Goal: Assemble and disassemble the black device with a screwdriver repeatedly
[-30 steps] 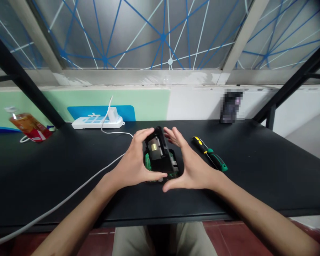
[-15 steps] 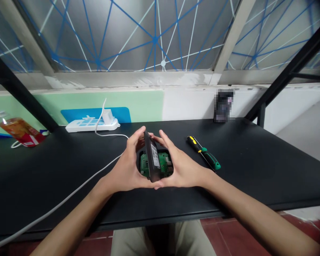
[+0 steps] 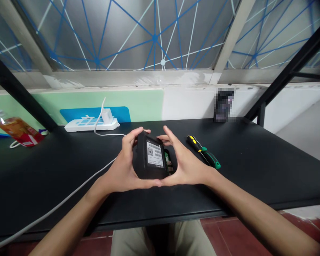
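My left hand (image 3: 122, 167) is curved around the left side of a black plastic cover (image 3: 142, 156), thumb along its near edge and fingers on its far edge. A white label (image 3: 155, 154) with a square code and barcodes faces up on this cover. The cover lies tilted over a black casing, where a strip of green circuit board (image 3: 168, 160) with metal connectors shows on the right. Around the casing's right side is my right hand (image 3: 186, 165), its thumb at the near edge touching the left thumb. The casing's far side is partly hidden by the fingers.
Right of my hands, two screwdrivers, one with a black-and-yellow handle (image 3: 193, 143) and one with a green-and-black handle (image 3: 212, 159), lie on the black table (image 3: 245, 170). A white power strip (image 3: 92, 124), its cable (image 3: 77, 188) and a bottle (image 3: 18, 131) are on the left.
The cover, which stood nearly on edge above the circuit board, has tipped down to the left so its label faces up. Less of the board shows. Both hands stay around the device.
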The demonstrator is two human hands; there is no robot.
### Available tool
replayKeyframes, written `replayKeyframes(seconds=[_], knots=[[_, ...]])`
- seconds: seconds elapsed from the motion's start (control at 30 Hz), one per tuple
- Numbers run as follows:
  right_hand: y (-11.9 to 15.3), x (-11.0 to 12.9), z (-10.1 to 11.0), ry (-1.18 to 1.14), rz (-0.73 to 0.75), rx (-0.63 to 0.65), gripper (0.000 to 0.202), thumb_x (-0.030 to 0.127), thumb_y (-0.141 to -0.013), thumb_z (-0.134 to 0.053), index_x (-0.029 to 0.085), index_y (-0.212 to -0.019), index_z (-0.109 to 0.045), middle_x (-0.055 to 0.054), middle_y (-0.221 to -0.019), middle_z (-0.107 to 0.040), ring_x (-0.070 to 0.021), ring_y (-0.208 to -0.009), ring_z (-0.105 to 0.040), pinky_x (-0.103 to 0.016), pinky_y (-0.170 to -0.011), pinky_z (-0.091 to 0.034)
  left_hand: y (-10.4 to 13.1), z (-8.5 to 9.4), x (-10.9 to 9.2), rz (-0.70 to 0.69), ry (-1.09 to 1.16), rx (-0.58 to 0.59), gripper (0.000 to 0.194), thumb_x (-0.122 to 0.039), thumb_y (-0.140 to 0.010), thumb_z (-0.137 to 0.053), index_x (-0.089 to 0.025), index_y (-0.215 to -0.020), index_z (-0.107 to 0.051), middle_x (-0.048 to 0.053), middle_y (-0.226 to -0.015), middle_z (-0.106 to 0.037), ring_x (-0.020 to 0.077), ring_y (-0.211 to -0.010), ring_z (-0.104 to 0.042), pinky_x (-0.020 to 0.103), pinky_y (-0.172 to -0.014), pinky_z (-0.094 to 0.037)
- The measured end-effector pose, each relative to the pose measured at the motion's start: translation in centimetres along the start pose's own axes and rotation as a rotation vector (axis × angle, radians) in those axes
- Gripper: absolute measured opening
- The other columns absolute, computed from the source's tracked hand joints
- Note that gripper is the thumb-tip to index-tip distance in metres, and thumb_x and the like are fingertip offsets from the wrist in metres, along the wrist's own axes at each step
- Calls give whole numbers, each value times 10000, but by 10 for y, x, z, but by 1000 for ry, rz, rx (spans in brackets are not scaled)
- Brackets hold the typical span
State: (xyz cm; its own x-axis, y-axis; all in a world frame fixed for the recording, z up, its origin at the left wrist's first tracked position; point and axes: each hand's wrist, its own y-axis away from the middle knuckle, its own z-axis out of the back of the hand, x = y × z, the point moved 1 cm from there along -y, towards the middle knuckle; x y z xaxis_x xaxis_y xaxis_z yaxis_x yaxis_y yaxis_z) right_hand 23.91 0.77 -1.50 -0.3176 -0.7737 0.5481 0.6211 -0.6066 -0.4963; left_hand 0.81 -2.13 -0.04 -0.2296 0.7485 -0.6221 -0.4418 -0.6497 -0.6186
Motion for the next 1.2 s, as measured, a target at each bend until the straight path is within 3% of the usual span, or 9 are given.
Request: replayKeyframes(seconds=[0.23, 0.4, 0.6, 1.03, 1.2], knots=[[0, -3, 6, 66, 3, -8, 1448, 614, -594, -873, 277, -1616, 95, -213, -1474, -454, -394, -1341, -508, -658, -1077, -470, 1, 3, 6, 6, -50, -2, 1204, -449, -695, -916, -341, -1566, -92, 173, -1577, -301, 395, -1484, -347, 655, -1194, -335], [0, -7, 11, 143, 23, -25, 1420, 613, -613, -854, 266, -1621, 83, -199, -1484, -447, -388, -1336, -482, -656, -1095, -452, 1, 5, 11, 31, -132, 67, 1217, -441, -717, -895, -342, -1584, -47, 175, -1612, -221, 408, -1511, -283, 639, -1196, -352], [-1, -5, 15, 227, 48, -30, 1383, 556, -638, -849, 256, -1625, 73, -160, -1507, -438, -367, -1361, -425, -608, -1115, -445, 1, 6, 13, 3, -281, 85, 1207, -472, -728, -874, -303, -1596, -53, 183, -1611, -184, 414, -1525, -214, 659, -1223, -284], [-2, -4, 15, 333, 94, -11, 1369, 598, -663, -815, 217, -1622, 85, -195, -1502, -431, -398, -1362, -417, -632, -1114, -423, -1, 8, 15, -49, -436, 127, 1134, -454, -707, -886, -272, -1560, -161, 186, -1492, -313, 436, -1442, -322, 655, -1172, -366], [-1, -5, 16, 321, 45, 42, 1394, 603, -653, -817, 181, -1619, 95, -215, -1463, -459, -394, -1336, -439, -606, -1096, -450, 0, 8, 12, 50, -479, 213, 1092, -515, -735, -857, -272, -1548, -170, 185, -1498, -319, 442, -1434, -319, 665, -1166, -351]])
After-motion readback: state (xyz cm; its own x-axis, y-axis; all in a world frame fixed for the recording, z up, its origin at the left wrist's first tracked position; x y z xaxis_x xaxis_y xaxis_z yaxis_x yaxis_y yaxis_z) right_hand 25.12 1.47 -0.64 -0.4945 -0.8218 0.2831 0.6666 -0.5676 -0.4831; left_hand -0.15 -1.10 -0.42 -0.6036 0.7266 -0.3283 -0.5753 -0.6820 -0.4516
